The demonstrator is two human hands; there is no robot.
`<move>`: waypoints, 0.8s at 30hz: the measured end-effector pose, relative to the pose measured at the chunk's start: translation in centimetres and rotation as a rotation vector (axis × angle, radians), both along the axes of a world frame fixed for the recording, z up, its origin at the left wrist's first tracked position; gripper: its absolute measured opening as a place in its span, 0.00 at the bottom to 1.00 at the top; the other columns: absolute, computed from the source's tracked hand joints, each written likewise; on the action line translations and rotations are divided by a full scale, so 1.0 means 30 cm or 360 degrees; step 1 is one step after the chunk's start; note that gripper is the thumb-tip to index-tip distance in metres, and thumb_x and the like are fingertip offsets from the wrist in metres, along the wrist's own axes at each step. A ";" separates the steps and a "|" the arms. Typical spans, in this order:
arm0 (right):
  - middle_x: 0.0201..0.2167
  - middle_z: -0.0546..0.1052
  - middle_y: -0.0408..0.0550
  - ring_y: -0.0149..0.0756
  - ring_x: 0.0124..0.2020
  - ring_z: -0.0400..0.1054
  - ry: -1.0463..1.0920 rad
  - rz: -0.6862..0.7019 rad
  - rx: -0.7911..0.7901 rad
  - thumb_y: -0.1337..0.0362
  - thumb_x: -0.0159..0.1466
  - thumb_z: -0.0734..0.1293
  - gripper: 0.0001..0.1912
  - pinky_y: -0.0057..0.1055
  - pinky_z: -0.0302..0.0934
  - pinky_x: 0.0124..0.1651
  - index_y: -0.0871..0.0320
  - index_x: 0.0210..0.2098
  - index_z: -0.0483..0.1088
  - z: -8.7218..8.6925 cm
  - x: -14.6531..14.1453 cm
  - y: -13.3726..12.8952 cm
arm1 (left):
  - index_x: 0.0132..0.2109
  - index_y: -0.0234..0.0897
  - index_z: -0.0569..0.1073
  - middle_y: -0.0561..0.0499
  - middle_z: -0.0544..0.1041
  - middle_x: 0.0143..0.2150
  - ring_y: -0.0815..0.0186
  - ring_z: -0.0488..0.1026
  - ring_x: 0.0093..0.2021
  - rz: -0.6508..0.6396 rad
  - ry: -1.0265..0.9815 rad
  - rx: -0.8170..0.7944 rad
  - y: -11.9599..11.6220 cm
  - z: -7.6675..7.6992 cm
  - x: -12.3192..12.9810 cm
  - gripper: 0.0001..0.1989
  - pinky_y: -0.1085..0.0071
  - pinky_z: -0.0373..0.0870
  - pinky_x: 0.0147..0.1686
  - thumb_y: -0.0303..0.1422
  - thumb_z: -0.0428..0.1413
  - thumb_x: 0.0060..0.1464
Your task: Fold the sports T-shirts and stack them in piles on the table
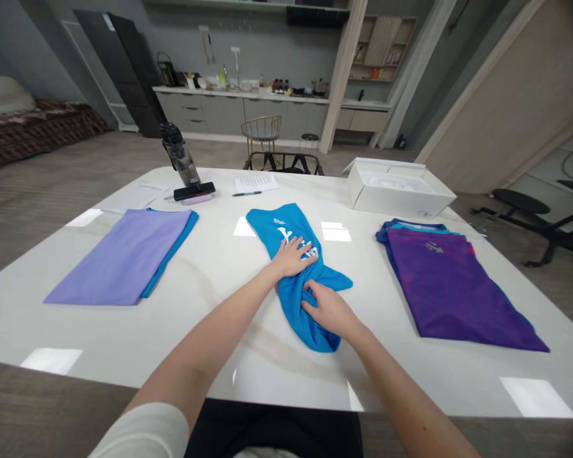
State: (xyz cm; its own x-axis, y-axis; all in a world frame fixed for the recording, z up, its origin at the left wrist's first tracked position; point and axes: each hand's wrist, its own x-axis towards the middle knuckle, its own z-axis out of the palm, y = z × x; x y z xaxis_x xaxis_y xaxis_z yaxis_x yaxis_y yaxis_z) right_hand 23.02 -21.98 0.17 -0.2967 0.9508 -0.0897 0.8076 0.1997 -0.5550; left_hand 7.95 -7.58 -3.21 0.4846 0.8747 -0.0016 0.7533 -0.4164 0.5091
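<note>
A bright blue T-shirt (293, 318) with white lettering lies bunched and partly folded on the white table in front of me. My left hand (290, 257) presses flat on its printed part, fingers spread, covering some of the letters. Close to my body, my right hand (325, 306) has its fingers curled into the gathered cloth; the fingertips are partly lost in the folds. One corner of the shirt sticks out to the right of my hands.
At the left lies folded lilac cloth (119, 254) over blue cloth. Purple and blue folded shirts (453, 286) are stacked at the right. Farther back are a handheld vacuum (184, 159), a pen (247, 193), a paper sheet (258, 182) and a white box (394, 191).
</note>
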 end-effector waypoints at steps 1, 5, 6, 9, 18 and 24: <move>0.44 0.80 0.50 0.43 0.44 0.75 0.0025 0.0011 0.0000 0.62 0.67 0.68 0.11 0.32 0.60 0.43 0.54 0.49 0.71 0.002 -0.009 -0.006 | 0.69 0.50 0.68 0.47 0.57 0.77 0.52 0.49 0.78 -0.0087 -0.0034 -0.0010 0.004 0.008 0.004 0.31 0.46 0.37 0.75 0.56 0.48 0.66; 0.32 0.79 0.44 0.39 0.34 0.74 0.0210 -0.0011 -0.0070 0.54 0.70 0.66 0.12 0.32 0.61 0.38 0.52 0.47 0.75 0.007 -0.003 0.022 | 0.66 0.47 0.72 0.45 0.67 0.72 0.54 0.59 0.73 -0.0084 -0.0193 0.0138 -0.008 0.038 0.023 0.26 0.49 0.43 0.74 0.50 0.51 0.67; 0.30 0.78 0.43 0.39 0.33 0.73 0.0238 -0.0069 -0.0050 0.53 0.71 0.64 0.13 0.32 0.61 0.38 0.52 0.46 0.75 0.006 0.007 0.043 | 0.64 0.45 0.73 0.43 0.70 0.69 0.52 0.62 0.71 -0.0032 -0.0216 0.0229 -0.018 0.043 0.032 0.25 0.49 0.45 0.73 0.49 0.52 0.66; 0.37 0.79 0.48 0.40 0.40 0.75 0.0149 -0.0399 0.0191 0.57 0.72 0.62 0.12 0.34 0.64 0.45 0.54 0.43 0.76 -0.014 0.053 0.141 | 0.58 0.41 0.76 0.38 0.74 0.62 0.46 0.68 0.65 0.0095 -0.0224 0.0412 -0.049 0.052 0.073 0.20 0.47 0.55 0.67 0.45 0.57 0.64; 0.53 0.77 0.65 0.49 0.53 0.74 -0.0027 -0.0905 0.0145 0.58 0.71 0.61 0.25 0.37 0.63 0.55 0.66 0.62 0.71 -0.081 0.157 0.391 | 0.40 0.40 0.74 0.45 0.78 0.44 0.58 0.75 0.47 0.0268 -0.0598 0.0210 -0.019 0.056 0.092 0.06 0.60 0.68 0.49 0.30 0.53 0.67; 0.33 0.81 0.48 0.40 0.34 0.73 0.0581 -0.0521 -0.0041 0.48 0.73 0.56 0.28 0.33 0.66 0.40 0.60 0.49 0.79 -0.052 0.058 0.415 | 0.40 0.42 0.68 0.55 0.74 0.34 0.68 0.74 0.34 0.0745 -0.2401 -0.0544 -0.009 0.043 -0.077 0.09 0.70 0.71 0.41 0.40 0.60 0.58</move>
